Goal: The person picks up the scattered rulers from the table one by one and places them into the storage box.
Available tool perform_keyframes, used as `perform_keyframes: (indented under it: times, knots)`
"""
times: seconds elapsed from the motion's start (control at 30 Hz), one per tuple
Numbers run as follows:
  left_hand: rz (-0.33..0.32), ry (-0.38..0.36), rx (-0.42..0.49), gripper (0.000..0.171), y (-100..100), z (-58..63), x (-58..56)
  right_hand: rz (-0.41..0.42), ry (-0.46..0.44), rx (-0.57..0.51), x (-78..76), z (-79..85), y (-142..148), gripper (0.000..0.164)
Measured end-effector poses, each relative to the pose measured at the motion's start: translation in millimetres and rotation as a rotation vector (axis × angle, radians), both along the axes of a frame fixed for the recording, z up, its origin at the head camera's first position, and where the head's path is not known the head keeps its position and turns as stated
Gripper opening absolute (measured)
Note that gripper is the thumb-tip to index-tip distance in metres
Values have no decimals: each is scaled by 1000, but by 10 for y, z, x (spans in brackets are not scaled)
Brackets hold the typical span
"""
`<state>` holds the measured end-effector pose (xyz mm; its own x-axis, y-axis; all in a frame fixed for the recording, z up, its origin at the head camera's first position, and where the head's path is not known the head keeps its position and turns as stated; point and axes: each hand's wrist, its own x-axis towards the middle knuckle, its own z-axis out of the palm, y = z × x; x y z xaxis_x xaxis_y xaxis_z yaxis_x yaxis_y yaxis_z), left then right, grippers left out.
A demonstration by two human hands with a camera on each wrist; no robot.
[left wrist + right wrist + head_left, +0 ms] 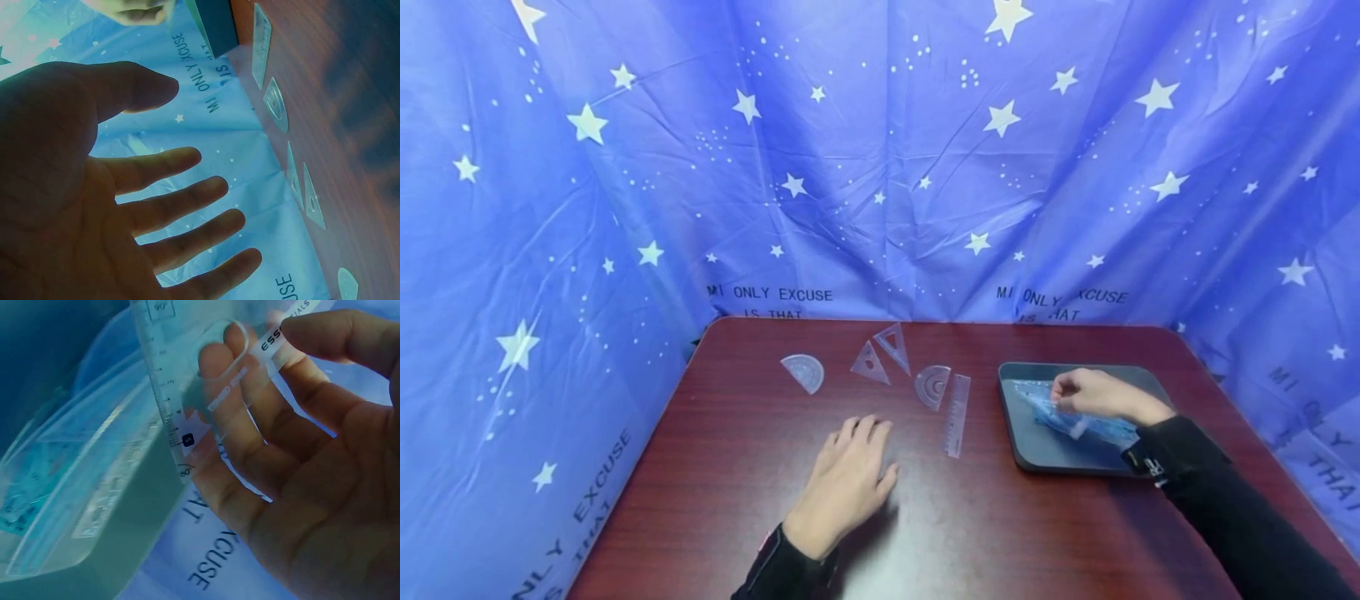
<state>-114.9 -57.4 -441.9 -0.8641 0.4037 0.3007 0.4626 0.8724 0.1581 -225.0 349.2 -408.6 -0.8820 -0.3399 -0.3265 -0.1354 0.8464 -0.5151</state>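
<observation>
While your right hand (1093, 395) pinches 1 clear piece (178, 375) at the pouch (1101, 427) in the tray (1026, 448), your left hand (842, 487) hovers, fingers spread. Already out on the surface (700, 517): 2 protractors (805, 372), 2 triangles (871, 376), 1 ruler (957, 417). What remains inside, you cannot tell.

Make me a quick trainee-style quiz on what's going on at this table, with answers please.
1. How many clear drawing tools lie directly on the table?
2. True or false: the left hand rests on the tray.
3. What holds the scale-marked clear piece? A) the left hand B) the right hand C) neither hand

Key:
1. Five: two protractors, two set squares, one ruler.
2. False: the left hand is apart from the tray.
3. B.
</observation>
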Motion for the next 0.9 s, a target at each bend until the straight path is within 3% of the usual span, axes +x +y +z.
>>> perform_keyframes:
  times: [0.4,0.9]
  knots:
    - [35,-50,-7,55,-51,-20,6,-15,-19,150,-106,-201,64,5]
    - [52,-92,5,55,-86,10,20,-8,-10,190,-174,-255,31,14]
